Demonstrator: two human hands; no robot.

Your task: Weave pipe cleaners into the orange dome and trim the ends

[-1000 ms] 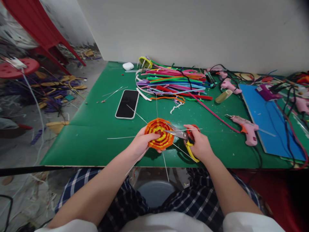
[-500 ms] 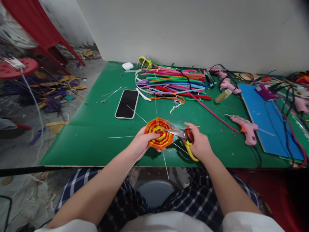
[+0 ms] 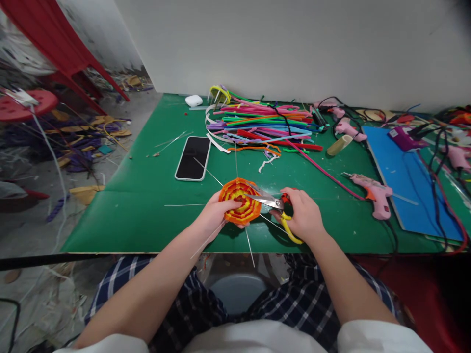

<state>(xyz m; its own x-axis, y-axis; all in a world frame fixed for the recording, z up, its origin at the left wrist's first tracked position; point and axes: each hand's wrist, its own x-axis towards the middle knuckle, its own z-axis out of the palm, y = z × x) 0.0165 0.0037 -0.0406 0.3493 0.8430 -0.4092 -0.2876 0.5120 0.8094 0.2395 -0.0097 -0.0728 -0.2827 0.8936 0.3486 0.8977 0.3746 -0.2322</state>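
My left hand (image 3: 216,214) is closed on an orange, red and yellow octagonal disc (image 3: 247,214) wound from pipe cleaners, its thumb lying across the front near the centre. Thin wire spokes stick out all around the disc. In my right hand (image 3: 303,215) is a pair of scissors (image 3: 272,201) with yellow and red handles. One scissor blade lies over the face of the disc, its tip close to the middle; the other passes near the disc's upper right edge. Whether the blades touch the disc I cannot tell.
A phone (image 3: 193,159) lies left of the disc. Behind are a heap of coloured pipe cleaners (image 3: 257,120) and a white case (image 3: 194,100). On the right lie a pink glue gun (image 3: 380,198), a blue board (image 3: 408,196), a purple box (image 3: 407,139) and tangled cables.
The disc and left hand have shifted slightly left. My right index finger, raised before, is now bent in closer to the scissors' handle.
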